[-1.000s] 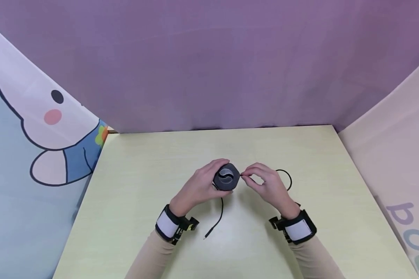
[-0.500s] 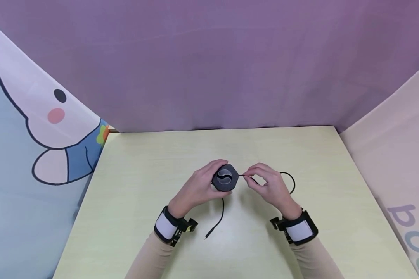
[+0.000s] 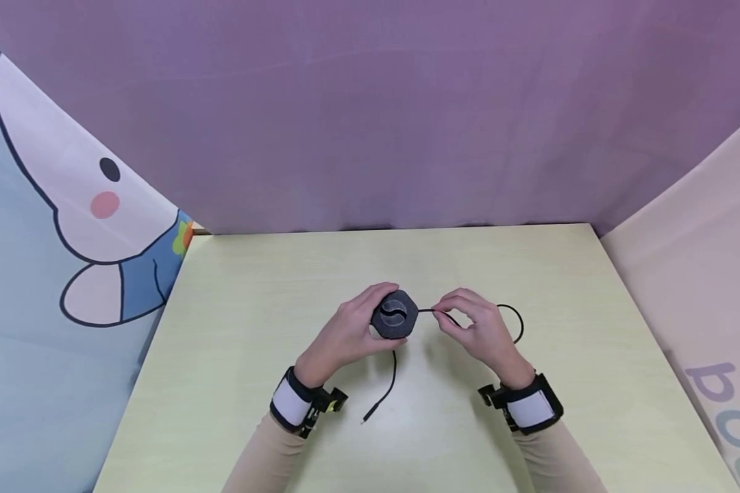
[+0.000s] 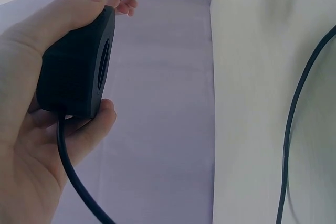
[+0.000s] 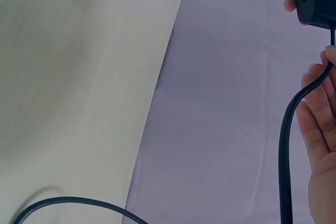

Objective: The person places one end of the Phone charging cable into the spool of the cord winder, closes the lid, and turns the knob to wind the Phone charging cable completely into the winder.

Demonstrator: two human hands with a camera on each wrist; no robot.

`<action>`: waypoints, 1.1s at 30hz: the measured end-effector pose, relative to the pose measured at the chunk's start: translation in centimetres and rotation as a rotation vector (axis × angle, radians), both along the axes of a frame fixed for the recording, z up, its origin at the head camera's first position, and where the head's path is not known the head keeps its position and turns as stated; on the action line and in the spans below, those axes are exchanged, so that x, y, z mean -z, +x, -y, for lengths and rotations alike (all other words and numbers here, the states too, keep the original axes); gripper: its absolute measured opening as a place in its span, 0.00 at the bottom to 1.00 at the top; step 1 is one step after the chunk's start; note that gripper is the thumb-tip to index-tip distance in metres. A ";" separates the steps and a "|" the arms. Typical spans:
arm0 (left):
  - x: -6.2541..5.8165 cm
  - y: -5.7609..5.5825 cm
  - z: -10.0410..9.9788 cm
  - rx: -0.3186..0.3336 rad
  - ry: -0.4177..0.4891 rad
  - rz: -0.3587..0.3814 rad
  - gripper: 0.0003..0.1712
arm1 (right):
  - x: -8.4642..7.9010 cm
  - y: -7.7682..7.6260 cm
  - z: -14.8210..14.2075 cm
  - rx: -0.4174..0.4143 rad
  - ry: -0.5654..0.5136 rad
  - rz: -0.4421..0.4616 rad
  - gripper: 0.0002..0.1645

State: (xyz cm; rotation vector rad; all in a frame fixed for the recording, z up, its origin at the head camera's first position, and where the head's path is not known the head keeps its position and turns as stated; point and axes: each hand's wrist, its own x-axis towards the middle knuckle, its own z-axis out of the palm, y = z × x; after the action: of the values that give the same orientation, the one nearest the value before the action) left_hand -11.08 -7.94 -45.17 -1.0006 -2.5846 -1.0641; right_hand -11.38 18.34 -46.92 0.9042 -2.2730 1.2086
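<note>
In the head view my left hand (image 3: 348, 329) grips a black hexagonal cable winder (image 3: 395, 315) with a swirl on its face, fingers over the far edge and thumb along the near one. It is held above the table. A black cable (image 3: 425, 310) runs from its right side to my right hand (image 3: 477, 329), whose thumb and fingertips pinch it close by. The left wrist view shows the winder (image 4: 76, 72) edge-on, with cable (image 4: 73, 171) leaving its lower end too. In the right wrist view the cable (image 5: 284, 156) hangs below the pinching fingers.
The cable's thin plug end (image 3: 371, 411) dangles below the winder. Another loop of cable (image 3: 521, 325) bends out behind my right hand. Under both hands is a pale wooden table (image 3: 271, 274), with a purple cloth (image 3: 370, 123) behind it and printed cloths at the sides.
My left hand and the winder have shifted slightly left and my right hand slightly right. A longer stretch of cable shows between the winder and my right fingertips.
</note>
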 end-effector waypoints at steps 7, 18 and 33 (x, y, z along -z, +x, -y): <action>0.1 0.2 0.0 -0.025 0.018 0.048 0.48 | 0.3 0.1 0.1 -0.012 -0.010 0.063 0.07; -0.2 -0.3 -1.0 -0.074 0.113 0.204 0.43 | 0.8 -0.4 1.2 -0.215 -0.175 0.650 0.26; -0.4 -0.4 -2.3 -0.103 0.312 0.333 0.40 | 1.9 -1.7 3.1 -0.522 -0.305 1.039 0.24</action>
State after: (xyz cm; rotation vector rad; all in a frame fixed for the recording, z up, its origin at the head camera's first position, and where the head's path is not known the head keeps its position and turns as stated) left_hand -11.51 -5.61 -44.73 -0.6550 -2.5588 -1.6610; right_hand -13.07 15.24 -48.80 0.8818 -2.4572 2.6615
